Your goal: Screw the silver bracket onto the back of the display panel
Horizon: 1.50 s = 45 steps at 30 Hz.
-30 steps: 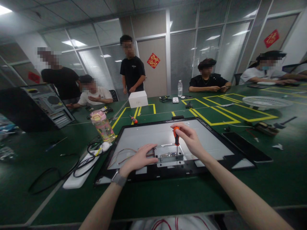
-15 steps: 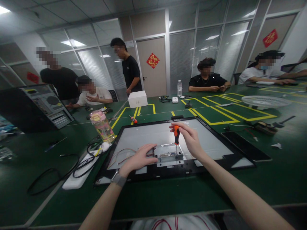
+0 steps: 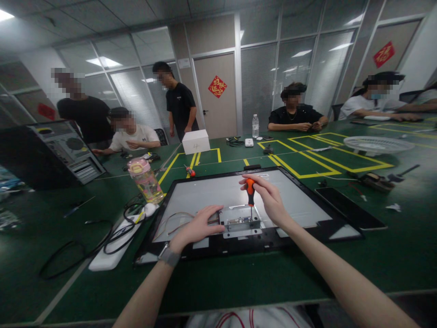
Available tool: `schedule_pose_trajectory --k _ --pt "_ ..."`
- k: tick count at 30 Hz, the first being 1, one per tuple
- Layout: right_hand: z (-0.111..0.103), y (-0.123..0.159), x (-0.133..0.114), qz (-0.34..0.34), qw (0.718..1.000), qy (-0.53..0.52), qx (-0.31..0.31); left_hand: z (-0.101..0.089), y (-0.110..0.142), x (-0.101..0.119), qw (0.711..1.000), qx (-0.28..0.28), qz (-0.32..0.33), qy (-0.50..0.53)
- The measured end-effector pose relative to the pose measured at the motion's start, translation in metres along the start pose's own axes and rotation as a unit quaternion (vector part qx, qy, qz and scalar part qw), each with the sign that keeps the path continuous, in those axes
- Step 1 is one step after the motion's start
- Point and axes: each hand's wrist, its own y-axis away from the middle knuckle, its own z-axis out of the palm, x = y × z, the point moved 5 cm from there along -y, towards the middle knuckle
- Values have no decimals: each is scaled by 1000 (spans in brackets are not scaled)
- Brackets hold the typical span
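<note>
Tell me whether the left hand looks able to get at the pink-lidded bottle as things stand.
Probably yes: the left hand rests against the metal box, and the pink-lidded bottle stands beyond the panel's left edge, with nothing tall between them.

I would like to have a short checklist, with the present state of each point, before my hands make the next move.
1. Right hand holds the screwdriver: ok.
2. Screwdriver nearly upright over the metal box: ok.
3. Screwdriver tip seated in a screw: cannot tell, too small to see.
4. Left hand at the left side of the metal box: ok.
5. Wires away from the left hand: not ok, they run up to its fingers.
6. Drink bottle off the panel: ok.
</note>
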Motion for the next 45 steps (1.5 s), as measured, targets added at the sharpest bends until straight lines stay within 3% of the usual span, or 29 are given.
schedule_pose_trajectory --k 9,16,25,33,41,45 --pt "-4 1 1 -46 992 110 36 0 0 2 1000 0 -2 -1" --pt "0 2 -1 7 1000 -11 -8 0 1 1 1000 -4 -1 -5" --pt "-4 0 4 -42 996 59 48 0 0 2 1000 -1 -4 0" --pt "1 -1 2 23 999 -48 -12 -1 0 1 1000 2 5 -5" --pt "-4 -2 11 29 999 -13 7 -1 1 3 1000 -3 -2 -3" --pt "0 -2 13 51 996 -68 -13 -1 1 3 1000 -5 1 -1"
